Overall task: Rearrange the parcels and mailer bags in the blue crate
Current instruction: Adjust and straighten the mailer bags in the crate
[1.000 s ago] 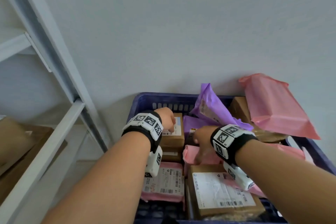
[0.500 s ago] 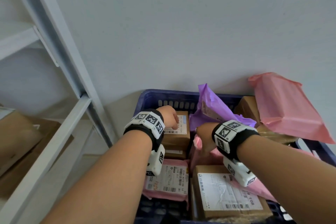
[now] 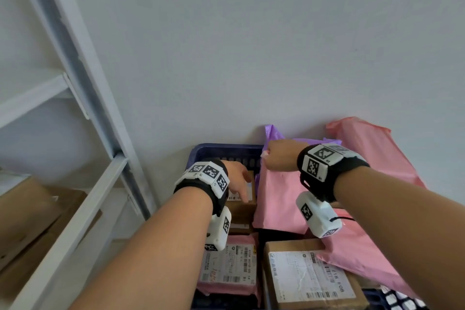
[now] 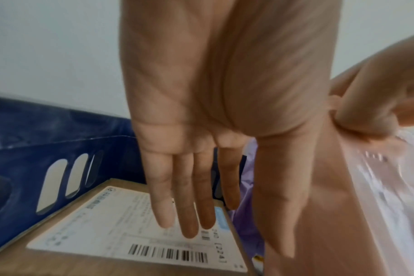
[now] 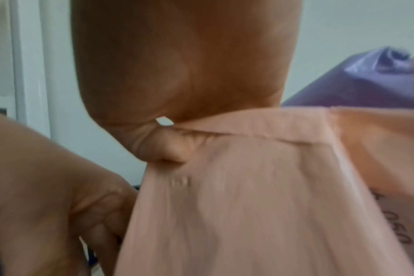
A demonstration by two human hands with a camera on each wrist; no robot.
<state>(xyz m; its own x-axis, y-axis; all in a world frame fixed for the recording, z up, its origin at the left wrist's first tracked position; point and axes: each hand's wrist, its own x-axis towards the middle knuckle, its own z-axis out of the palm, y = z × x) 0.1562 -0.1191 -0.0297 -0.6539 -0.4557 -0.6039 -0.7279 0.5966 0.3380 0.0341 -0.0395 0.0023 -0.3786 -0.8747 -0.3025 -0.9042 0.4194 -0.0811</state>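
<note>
Right hand [image 3: 279,156] pinching top corner of pink mailer bag [image 3: 279,199], held upright over back of blue crate [image 3: 221,152]; label side blurred, perhaps facing left. Left hand [image 3: 236,178] flat, fingers [image 4: 189,201] straight over labelled cardboard parcel [image 3: 241,205] in back-left corner. Purple mailer bag [image 3: 273,133] behind

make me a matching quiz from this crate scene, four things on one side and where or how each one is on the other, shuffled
Things:
1. right hand
2. left hand
3. purple mailer bag
4. large labelled box

States:
a. at the crate's near edge, label up
b. fingers straight over a small labelled box
c. against the wall at the back of the blue crate
d. pinching the top edge of a lifted pink mailer bag

Pairs: 1-d, 2-b, 3-c, 4-a
</note>
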